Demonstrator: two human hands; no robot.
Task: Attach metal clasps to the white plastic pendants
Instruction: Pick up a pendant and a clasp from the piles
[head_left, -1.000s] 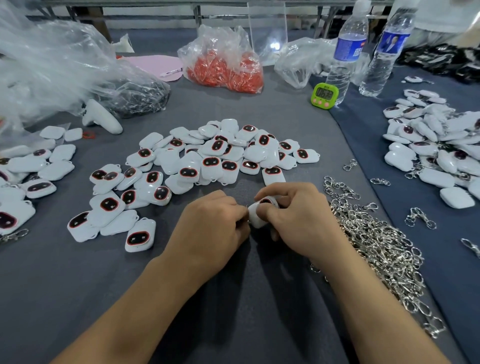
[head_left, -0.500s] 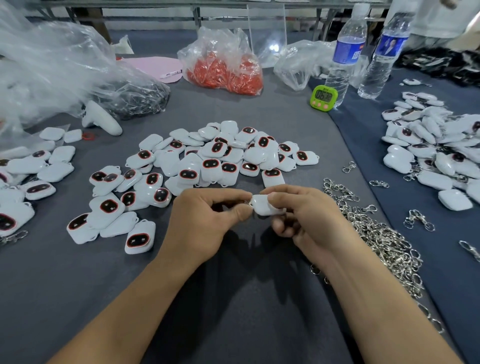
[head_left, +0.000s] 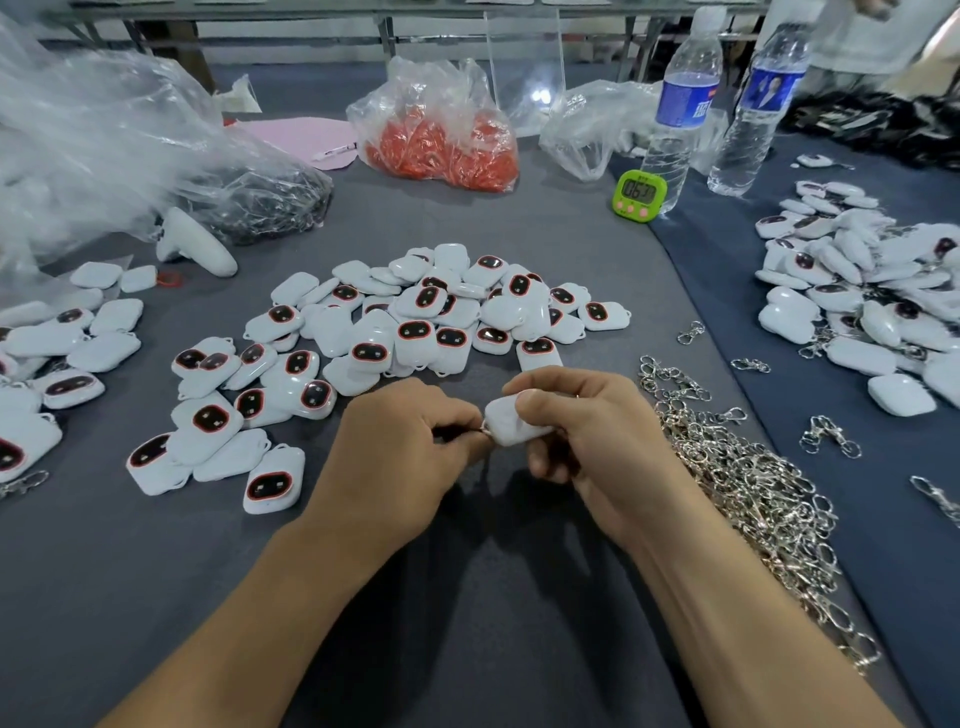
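Pinching a single white pendant just above the grey surface, the right hand lays its thumb across the top of the shell and curls its other fingers underneath, so the piece is clamped by its broad faces. The left hand meets it from the other side, fingertips pressed together on a small metal clasp at the pendant's left corner. Only a glint of the metal shows, and I cannot tell whether the clasp is already through the pendant's loop.

The pendant looks like a light, rigid, glossy plastic shell, likely slick under dry fingers. A grip across the flat faces, as here, seems sounder than one at the rounded edges. Its small corner loop is probably the weakest part and would not take much twisting. The clasp is thin, stiff metal, in all likelihood springy at its gate. It is best held by the body so that the ring end is free to thread.

Beyond the hands lies a loose pile of pendants, some face up with dark, red-rimmed windows, some face down. A tangled heap of clasps lies just right of the right forearm, and pulling one free may drag its neighbours along.
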